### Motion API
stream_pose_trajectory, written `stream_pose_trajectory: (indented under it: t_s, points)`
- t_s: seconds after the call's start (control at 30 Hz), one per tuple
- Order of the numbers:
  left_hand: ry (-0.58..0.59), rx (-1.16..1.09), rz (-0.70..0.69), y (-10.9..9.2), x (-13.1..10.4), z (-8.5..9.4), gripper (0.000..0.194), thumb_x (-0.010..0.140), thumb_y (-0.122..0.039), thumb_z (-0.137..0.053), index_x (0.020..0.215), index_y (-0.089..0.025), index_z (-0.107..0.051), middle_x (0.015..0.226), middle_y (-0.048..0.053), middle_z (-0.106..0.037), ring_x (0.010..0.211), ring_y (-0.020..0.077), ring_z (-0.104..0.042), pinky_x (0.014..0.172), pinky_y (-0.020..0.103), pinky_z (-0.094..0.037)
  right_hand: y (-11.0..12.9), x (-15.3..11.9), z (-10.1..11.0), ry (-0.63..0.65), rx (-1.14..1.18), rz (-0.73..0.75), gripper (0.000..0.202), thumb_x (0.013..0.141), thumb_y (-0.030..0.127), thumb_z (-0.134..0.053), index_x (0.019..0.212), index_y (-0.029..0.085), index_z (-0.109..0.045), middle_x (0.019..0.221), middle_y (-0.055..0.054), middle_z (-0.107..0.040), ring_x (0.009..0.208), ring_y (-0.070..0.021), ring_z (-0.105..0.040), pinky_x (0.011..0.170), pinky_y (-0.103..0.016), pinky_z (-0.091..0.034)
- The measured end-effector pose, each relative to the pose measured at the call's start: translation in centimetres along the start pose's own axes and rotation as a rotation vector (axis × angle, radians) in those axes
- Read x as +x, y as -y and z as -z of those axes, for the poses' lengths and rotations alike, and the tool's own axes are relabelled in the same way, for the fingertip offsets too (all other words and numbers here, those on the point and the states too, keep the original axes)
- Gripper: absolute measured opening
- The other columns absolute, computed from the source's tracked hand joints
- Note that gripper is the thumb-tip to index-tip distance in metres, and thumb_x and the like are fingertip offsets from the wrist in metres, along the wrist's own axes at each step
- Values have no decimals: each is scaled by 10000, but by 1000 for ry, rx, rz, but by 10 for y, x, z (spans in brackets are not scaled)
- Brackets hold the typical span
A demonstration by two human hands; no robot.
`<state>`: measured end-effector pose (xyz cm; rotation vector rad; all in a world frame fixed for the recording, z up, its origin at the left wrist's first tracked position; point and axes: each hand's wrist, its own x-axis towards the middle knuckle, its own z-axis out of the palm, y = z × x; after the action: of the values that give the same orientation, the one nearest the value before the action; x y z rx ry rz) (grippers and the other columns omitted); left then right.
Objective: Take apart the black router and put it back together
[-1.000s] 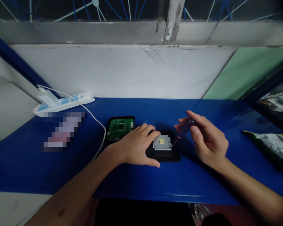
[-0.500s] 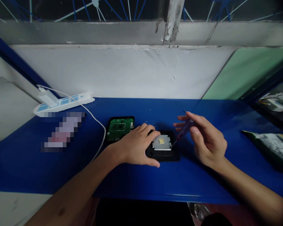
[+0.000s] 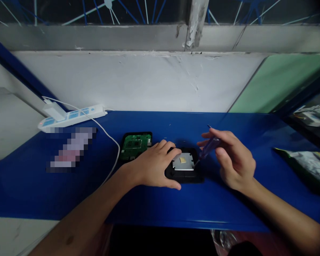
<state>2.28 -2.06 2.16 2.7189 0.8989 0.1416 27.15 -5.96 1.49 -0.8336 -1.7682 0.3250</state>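
Observation:
My left hand [image 3: 154, 166] grips the left side of a small black plastic casing [image 3: 185, 177], its thumb along the near edge and its fingers over the far left corner. Inside the casing lies a silver metal plate [image 3: 178, 165] bearing a small yellowish square pad [image 3: 182, 160]. A purple see-through screwdriver [image 3: 210, 146] is held in the fingers of my right hand [image 3: 236, 161], tilted with its tip down at the plate's right corner. Whether a screw sits under the tip I cannot tell. Left of the casing, partly behind my left hand, is a green circuit board [image 3: 134, 143] in a black shell.
Several tiny screw-like bits lie beyond the casing on the blue table [image 3: 160, 209]. A white power strip [image 3: 77, 118] with a charger [image 3: 54, 110] stands at back left, and its white cable [image 3: 110, 135] loops toward my left arm. A shiny packet [image 3: 305, 165] lies at far right.
The screwdriver handle has turned slightly in my right fingers, which have shifted a little. My left hand and the casing stay where they were.

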Motion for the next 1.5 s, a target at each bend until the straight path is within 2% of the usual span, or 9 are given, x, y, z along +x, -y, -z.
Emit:
stream_pose_trajectory:
  t_s: [0.23,0.5,0.63,0.77,0.97,1.07,1.17,1.37,1.5]
  points:
    - [14,-1,-2,0,0,1,917,705,-744,-722,1397,-208,-450,1344,119,-516,1237,341,-468,1072,482,-391,2,-1,-1,5,-11,-50,485,979,178,-492,1448,301,-495,1220,-91,-682,935,-225,-723,803,-460,-605]
    - [6,20,-3,-1,0,0,925,694,-734,-742,1386,-186,-465,1332,124,-516,1239,345,-463,1082,496,-393,-9,-3,-3,-75,-49,81,555,841,129,-717,1337,336,-578,962,-45,-627,786,-198,-664,654,-397,-605]
    - [2,19,-4,-1,0,2,923,693,-725,-755,1381,-179,-473,1324,126,-517,1234,340,-464,1080,490,-399,-6,-1,-1,-27,-35,80,452,920,148,-607,1344,303,-581,1097,-83,-636,880,-219,-702,722,-433,-602]
    - [10,3,-3,-1,0,2,924,693,-723,-751,1391,-189,-464,1325,122,-522,1221,338,-475,1071,496,-406,2,0,0,-2,-39,19,469,974,133,-484,1418,281,-530,1210,-104,-661,938,-223,-718,794,-456,-589]
    - [8,13,-2,-1,0,0,912,696,-730,-742,1385,-200,-464,1323,117,-523,1228,339,-468,1075,490,-399,-5,2,-1,-61,-85,121,522,856,96,-689,1317,327,-611,978,-43,-656,809,-196,-668,669,-394,-574]
    - [3,21,-5,-1,0,0,921,692,-736,-744,1381,-189,-470,1325,121,-520,1231,341,-468,1075,485,-399,-8,2,0,-75,-104,167,513,820,114,-743,1273,325,-631,937,-34,-642,782,-197,-641,635,-384,-548]
    - [-1,21,-11,0,0,0,927,691,-739,-742,1383,-187,-468,1322,124,-518,1225,341,-472,1077,492,-398,-7,1,1,-49,-93,162,457,867,141,-687,1287,308,-627,981,-52,-635,818,-208,-658,674,-408,-565]
    - [2,13,-7,-1,1,1,912,699,-731,-740,1388,-200,-463,1330,117,-517,1234,339,-466,1076,486,-397,-1,0,2,6,-25,89,437,961,146,-493,1367,284,-579,1229,-106,-625,927,-225,-712,774,-448,-599]
    - [9,9,4,-1,1,1,917,695,-727,-745,1389,-199,-463,1336,115,-514,1241,340,-464,1073,491,-400,2,1,1,18,-41,49,466,976,152,-459,1420,270,-537,1256,-110,-642,956,-231,-717,807,-457,-590]
